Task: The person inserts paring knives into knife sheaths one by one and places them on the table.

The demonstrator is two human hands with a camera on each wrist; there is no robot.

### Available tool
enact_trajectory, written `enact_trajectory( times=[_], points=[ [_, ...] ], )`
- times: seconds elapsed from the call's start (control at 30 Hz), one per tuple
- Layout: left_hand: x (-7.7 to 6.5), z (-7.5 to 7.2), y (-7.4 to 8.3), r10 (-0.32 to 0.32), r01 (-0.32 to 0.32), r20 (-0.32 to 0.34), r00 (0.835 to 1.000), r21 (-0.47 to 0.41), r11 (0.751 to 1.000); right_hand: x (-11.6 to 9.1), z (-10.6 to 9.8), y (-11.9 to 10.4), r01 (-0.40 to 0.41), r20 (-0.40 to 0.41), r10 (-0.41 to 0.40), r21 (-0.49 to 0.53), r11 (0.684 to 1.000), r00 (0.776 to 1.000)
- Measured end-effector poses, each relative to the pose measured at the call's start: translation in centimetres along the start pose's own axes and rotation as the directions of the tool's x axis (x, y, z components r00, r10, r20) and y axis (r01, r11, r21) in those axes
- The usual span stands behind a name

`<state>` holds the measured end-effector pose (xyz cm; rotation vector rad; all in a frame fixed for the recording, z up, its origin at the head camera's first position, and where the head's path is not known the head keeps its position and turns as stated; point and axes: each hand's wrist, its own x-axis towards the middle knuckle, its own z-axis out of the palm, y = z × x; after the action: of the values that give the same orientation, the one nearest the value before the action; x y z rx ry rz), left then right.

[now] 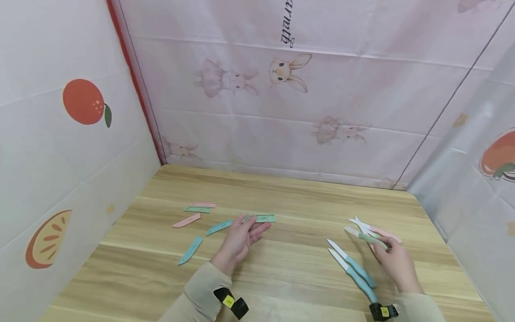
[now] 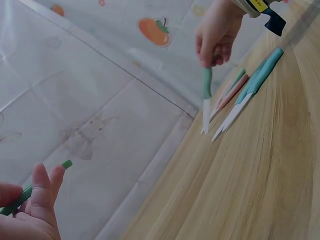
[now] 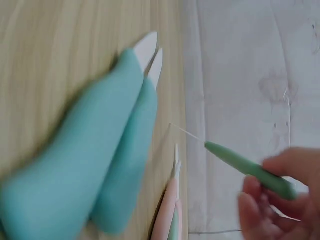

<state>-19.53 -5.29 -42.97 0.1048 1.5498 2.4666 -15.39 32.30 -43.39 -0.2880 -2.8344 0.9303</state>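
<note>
My left hand (image 1: 237, 241) pinches a green knife sheath (image 1: 266, 218) between thumb and fingers, raised over the middle of the table. In the left wrist view this sheath (image 2: 24, 196) shows edge-on. On the right, my right hand (image 1: 399, 264) grips the green handle of a paring knife (image 1: 368, 238), its white blade pointing left and away from me. Below that knife lie a pink-handled knife (image 1: 387, 234) and another green-handled knife (image 2: 235, 80), partly hidden. Two blue-handled knives (image 1: 362, 282) rest side by side just left of my right hand.
On the left of the wooden table (image 1: 289, 286) lie loose sheaths: a pink one (image 1: 205, 204) by a green one (image 1: 197, 209), another pink one (image 1: 186, 220), and two blue ones (image 1: 219, 227). Printed cloth walls (image 1: 249, 147) border the table's back and sides.
</note>
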Motion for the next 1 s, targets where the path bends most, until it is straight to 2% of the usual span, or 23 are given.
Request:
enact_trajectory(
  times=[0.1,0.2,0.27,0.33,0.4,0.5,0.57,0.67,0.73,0.83,1.0],
  points=[
    [-0.2,0.1,-0.2,-0.016,0.014,0.046,0.999,0.029,0.999,-0.4,0.5,-1.2,-0.026,-0.155,0.04,0.089,0.996,0.987],
    [-0.4,0.2,-0.3,-0.024,0.021,0.076,0.997,0.041,0.999,-0.5,1.1,-2.5,-0.003,-0.323,0.074,0.214,0.977,0.944],
    [-0.5,0.3,-0.3,-0.024,0.02,0.085,0.996,0.043,0.999,-0.5,1.5,-3.4,0.056,-0.404,0.091,0.337,0.94,0.91],
    [-0.5,0.4,-0.3,-0.018,0.014,0.085,0.996,0.046,0.999,-0.5,1.9,-4.3,0.116,-0.439,0.131,0.494,0.862,0.889],
    [-0.6,0.6,-0.4,-0.011,0.007,0.083,0.996,0.046,0.999,-0.6,2.2,-5.2,0.166,-0.415,0.17,0.658,0.734,0.894],
    [-0.5,0.9,-0.5,-0.006,0.002,0.072,0.997,0.044,0.999,-0.6,2.7,-6.6,0.164,-0.326,0.24,0.841,0.516,0.914],
    [-0.5,1.1,-0.7,-0.01,0.007,0.059,0.998,0.043,0.999,-0.7,3.1,-7.5,0.147,-0.273,0.261,0.897,0.416,0.926],
    [-0.4,1.4,-0.8,-0.019,0.017,0.047,0.999,0.045,0.999,-0.7,3.9,-8.8,0.143,-0.229,0.255,0.938,0.317,0.939],
    [-0.5,1.6,-0.9,-0.024,0.022,0.046,0.999,0.048,0.999,-0.8,4.5,-9.5,0.15,-0.216,0.237,0.951,0.269,0.947],
    [-0.5,1.8,-0.9,-0.024,0.022,0.053,0.998,0.054,0.998,-1.1,5.2,-10.4,0.177,-0.225,0.197,0.956,0.236,0.954],
    [-0.5,2.1,-1.0,-0.022,0.017,0.072,0.997,0.057,0.998,-1.4,5.9,-11.2,0.184,-0.223,0.155,0.955,0.235,0.962]
  ],
)
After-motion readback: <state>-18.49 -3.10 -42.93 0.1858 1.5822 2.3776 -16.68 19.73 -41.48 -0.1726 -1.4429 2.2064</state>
